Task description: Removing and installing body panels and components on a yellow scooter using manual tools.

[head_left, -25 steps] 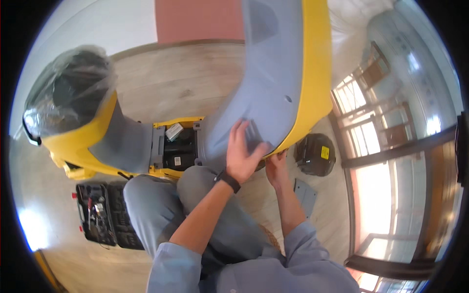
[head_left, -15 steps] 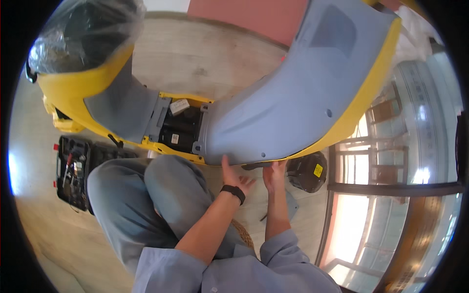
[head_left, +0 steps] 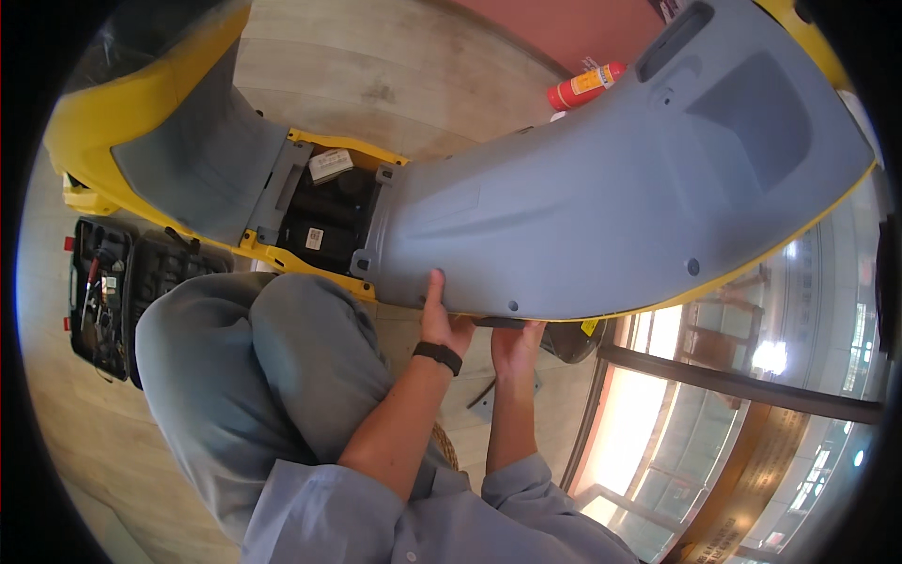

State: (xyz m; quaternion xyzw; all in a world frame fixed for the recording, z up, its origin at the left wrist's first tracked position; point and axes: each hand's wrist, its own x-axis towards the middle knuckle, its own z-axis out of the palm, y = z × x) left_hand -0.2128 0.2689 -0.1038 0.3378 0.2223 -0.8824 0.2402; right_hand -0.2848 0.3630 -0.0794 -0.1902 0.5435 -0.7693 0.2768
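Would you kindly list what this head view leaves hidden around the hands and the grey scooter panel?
- Right hand: its fingers are hidden under the grey scooter panel; the grip is unclear.
- Left hand: only the thumb on the panel shows.
- Open tool case: contents too small.
- Red canister: partly behind the panel.

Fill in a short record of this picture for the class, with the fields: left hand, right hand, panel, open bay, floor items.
left hand: left hand, black wristband, thumb up on the grey panel's lower edge
right hand: right hand under the same edge, fingers hidden
panel: grey panel with yellow trim, on a yellow scooter body
open bay: open compartment with black parts inside
floor items: open tool case at the person's left; red extinguisher beyond the panel
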